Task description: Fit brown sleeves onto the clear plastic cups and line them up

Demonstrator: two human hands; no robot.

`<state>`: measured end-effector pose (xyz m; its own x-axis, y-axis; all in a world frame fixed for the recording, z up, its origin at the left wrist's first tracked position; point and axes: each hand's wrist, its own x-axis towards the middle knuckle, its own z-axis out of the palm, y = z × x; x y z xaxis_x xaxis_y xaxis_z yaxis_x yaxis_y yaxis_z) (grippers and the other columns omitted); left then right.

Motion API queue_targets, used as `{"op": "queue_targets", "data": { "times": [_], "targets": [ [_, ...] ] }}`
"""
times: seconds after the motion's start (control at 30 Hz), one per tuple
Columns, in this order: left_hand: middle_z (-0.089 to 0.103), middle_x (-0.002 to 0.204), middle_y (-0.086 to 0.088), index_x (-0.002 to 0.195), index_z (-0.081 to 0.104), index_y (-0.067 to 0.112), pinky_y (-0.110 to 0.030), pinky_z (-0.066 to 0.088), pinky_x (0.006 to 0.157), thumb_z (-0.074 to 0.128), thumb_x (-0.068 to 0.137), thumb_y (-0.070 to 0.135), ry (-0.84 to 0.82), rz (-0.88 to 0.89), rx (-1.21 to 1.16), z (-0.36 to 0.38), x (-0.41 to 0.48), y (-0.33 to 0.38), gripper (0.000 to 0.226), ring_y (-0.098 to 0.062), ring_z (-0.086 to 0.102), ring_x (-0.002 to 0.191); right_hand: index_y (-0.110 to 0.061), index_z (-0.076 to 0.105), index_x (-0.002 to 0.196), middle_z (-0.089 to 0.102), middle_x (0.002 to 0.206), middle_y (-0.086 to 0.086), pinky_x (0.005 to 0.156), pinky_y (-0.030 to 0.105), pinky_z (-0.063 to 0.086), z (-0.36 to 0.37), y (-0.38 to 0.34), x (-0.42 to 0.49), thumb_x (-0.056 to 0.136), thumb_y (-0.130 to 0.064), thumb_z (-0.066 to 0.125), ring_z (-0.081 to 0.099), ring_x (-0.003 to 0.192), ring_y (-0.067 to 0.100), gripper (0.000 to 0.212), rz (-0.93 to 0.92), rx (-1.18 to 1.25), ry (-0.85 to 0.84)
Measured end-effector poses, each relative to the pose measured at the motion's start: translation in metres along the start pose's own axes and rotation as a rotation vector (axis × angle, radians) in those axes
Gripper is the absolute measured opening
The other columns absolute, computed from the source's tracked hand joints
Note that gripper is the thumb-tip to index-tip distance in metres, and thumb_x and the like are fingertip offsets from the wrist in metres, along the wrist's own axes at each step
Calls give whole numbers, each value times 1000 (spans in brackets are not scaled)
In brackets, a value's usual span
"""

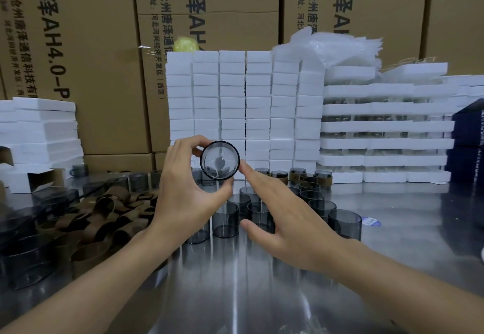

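1. Cups (225,219), bare, smoke-tinted: standing close-packed on the steel table (262,294), directly beneath both hands. Risk: one nudge toppling several in a chain. Probably light, and slippery on the polished surface.
2. Sleeves (110,208), brown: loose tangled heap at left, just beside the cups. Risk: one sleeve lifted out dragging others along or into the standing cups.
3. Sleeved cups (297,175): short row at the back, near the white foam stacks (233,98). Risk: any reach to extend the row passing over the bare cups, with wrist or forearm clipping the rims.
4. Right hand (282,226): fingers straight and spread, gripping nothing. Forefinger tip touching the held cup's right edge, palm low above the bare cups. Risk: sinking slightly and knocking them.
5. Left hand (183,197): thumb and fingers curled round the held cup, pinching its wall. Risk: slipping on smooth plastic, apparently gripped by the fingertips alone.
6. Held cup (220,159): raised above the standing cups, on its side, one round end towards the camera, no sleeve visible. Risk: falling onto the cups below, or a sleeve jamming askew if pushed on crooked.
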<state>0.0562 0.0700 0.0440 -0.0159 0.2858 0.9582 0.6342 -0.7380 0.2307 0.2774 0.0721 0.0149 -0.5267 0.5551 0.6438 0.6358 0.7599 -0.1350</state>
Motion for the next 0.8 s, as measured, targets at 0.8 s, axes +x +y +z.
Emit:
{"op": "queue_targets", "data": {
  "times": [0.8],
  "targets": [
    [80,125,1,115,84,36,-37,50,95,69,86,78,-352,-835,-798,1,8,2,53,-11,75,114,-40,8,173,14,177,-23,126,9,10,-1,-5,2,103,-41,64,13,163,-1,89,-52,60,164]
  ]
}}
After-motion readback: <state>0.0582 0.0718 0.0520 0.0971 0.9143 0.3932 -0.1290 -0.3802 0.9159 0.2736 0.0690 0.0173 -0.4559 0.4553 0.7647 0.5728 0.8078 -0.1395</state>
